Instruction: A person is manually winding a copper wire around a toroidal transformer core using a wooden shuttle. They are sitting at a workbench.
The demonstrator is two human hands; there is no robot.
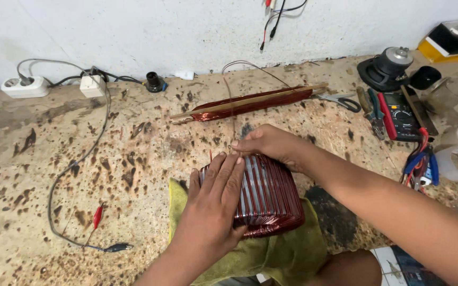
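Copper coil [271, 198] under left hand [213, 212]; right hand [269, 144] grips far edge.

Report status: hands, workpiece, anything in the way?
Left hand flat on the copper coil block. Right hand grips its far edge. Block sits on a green cloth. Long wound coil lies beyond, apart.
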